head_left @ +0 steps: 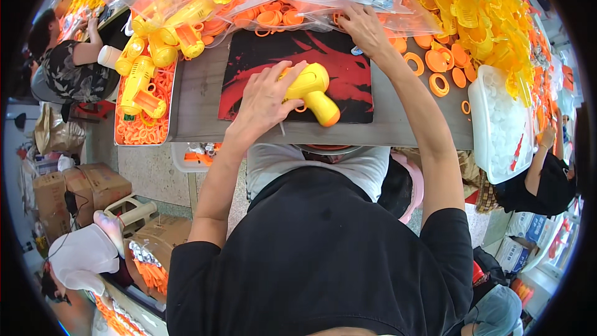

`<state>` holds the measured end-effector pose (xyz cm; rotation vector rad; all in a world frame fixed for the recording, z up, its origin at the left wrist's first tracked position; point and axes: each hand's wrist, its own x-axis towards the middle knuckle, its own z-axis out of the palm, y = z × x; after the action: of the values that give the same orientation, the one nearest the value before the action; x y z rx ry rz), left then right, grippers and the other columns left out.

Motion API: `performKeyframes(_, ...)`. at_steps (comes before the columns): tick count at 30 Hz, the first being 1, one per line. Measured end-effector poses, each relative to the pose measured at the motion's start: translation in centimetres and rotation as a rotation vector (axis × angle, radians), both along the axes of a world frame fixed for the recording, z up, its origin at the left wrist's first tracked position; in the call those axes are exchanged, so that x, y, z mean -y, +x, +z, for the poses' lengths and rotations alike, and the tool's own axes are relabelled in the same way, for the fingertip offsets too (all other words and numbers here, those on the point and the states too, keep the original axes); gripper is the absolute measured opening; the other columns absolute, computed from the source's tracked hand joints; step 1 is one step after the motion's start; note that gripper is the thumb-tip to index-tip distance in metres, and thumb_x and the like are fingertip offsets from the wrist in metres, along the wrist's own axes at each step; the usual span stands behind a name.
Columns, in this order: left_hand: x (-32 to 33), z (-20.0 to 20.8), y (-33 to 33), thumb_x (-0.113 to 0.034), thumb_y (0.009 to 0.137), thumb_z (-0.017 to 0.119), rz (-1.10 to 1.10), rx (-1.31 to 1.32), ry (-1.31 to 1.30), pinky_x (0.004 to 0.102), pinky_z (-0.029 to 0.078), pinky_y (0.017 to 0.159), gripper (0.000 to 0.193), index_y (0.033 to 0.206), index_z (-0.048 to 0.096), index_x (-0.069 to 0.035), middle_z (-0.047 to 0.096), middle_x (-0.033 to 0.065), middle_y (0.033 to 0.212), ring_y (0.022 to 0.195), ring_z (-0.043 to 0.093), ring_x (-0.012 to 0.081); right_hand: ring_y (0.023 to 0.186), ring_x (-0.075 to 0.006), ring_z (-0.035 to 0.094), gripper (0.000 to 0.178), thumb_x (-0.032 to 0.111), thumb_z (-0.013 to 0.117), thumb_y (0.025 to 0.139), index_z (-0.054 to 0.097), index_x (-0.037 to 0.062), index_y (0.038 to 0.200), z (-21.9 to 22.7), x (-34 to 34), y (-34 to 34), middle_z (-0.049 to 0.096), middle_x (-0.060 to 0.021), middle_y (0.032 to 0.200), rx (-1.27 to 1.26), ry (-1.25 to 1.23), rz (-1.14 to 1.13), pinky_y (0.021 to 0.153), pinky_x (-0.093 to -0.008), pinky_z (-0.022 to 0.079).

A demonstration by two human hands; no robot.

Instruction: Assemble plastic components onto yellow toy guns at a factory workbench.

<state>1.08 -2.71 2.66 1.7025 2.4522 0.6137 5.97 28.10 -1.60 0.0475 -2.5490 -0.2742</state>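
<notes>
My left hand (266,94) is closed around the rear of a yellow toy gun (309,85). The toy lies over a black and red mat (354,93), its handle toward me and ending in an orange cap. Ahead and to the right, my right hand (365,30) reaches to the edge of a clear plastic bag (407,22), fingers bent and apart. Its fingertips are partly lost among the orange pieces and plastic. A small light-blue piece (356,51) lies beside the right wrist, on the mat's far part.
Yellow shells (479,6) are heaped at the far right, near loose orange rings (439,84). A white tub (497,124) of translucent parts stands right. At left, a tray (143,144) holds orange rings and yellow toys. Co-workers sit on both sides; cardboard boxes (81,193) stand left.
</notes>
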Motion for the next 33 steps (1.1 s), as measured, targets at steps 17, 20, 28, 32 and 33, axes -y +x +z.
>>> performKeyframes(17, -5.4, 1.7, -2.4, -0.013, 0.095, 0.067, 0.133, 0.943, 0.507, 0.0241, 0.054, 0.082, 0.024, 0.111, 0.068, 0.004, 0.073, 0.0056, 0.096, 0.087, 0.068, 0.0108, 0.074, -0.007, 0.056, 0.016, 0.017, 0.065, 0.095, 0.064, 0.0028, 0.103, 6.3, 10.1, 4.1, 0.064, 0.0019, 0.087, 0.037, -1.635, 0.27, 0.069, -0.0225, 0.046)
performKeyframes(20, -3.3, 0.1, -3.3, -0.017, 0.099, 0.062, 0.039, 0.866, 0.35, 0.0253, 0.054, 0.084, 0.027, 0.116, 0.068, 0.002, 0.072, 0.0069, 0.104, 0.092, 0.068, 0.0127, 0.072, -0.0056, 0.052, 0.017, 0.018, 0.066, 0.094, 0.066, 0.0021, 0.098, 7.1, 10.9, 4.4, 0.064, 0.0023, 0.082, 0.19, -1.237, 0.2, 0.067, -0.0217, 0.043)
performKeyframes(28, -1.8, -1.6, -4.3, -0.03, 0.1, 0.058, 0.074, 0.735, 0.244, 0.0321, 0.049, 0.095, 0.04, 0.128, 0.062, -0.001, 0.067, 0.0141, 0.119, 0.113, 0.063, 0.0215, 0.067, -0.0058, 0.053, 0.017, 0.015, 0.067, 0.092, 0.067, -0.0014, 0.096, 4.2, 11.7, 4.9, 0.066, -0.0019, 0.076, 0.191, -1.279, 0.093, 0.061, -0.0247, 0.045)
performKeyframes(32, -2.5, -1.9, -4.2, -0.045, 0.092, 0.067, 0.0, 0.497, 0.098, 0.0353, 0.048, 0.094, 0.054, 0.126, 0.062, -0.004, 0.066, 0.0163, 0.12, 0.113, 0.063, 0.0259, 0.064, -0.0071, 0.055, 0.015, 0.011, 0.068, 0.091, 0.066, -0.0029, 0.096, 3.8, 12.2, 5.0, 0.064, -0.0045, 0.071, 0.165, -1.25, 0.091, 0.058, -0.0256, 0.045)
performKeyframes(33, -2.8, -2.1, -4.2, -0.033, 0.093, 0.07, -0.005, 0.471, 0.078, 0.031, 0.048, 0.095, 0.049, 0.127, 0.06, 0.001, 0.067, 0.0131, 0.115, 0.107, 0.064, 0.0194, 0.062, -0.0083, 0.055, 0.014, 0.009, 0.068, 0.089, 0.066, -0.003, 0.095, 3.0, 12.2, 4.8, 0.063, -0.0059, 0.069, 0.121, -1.201, 0.117, 0.057, -0.0257, 0.045)
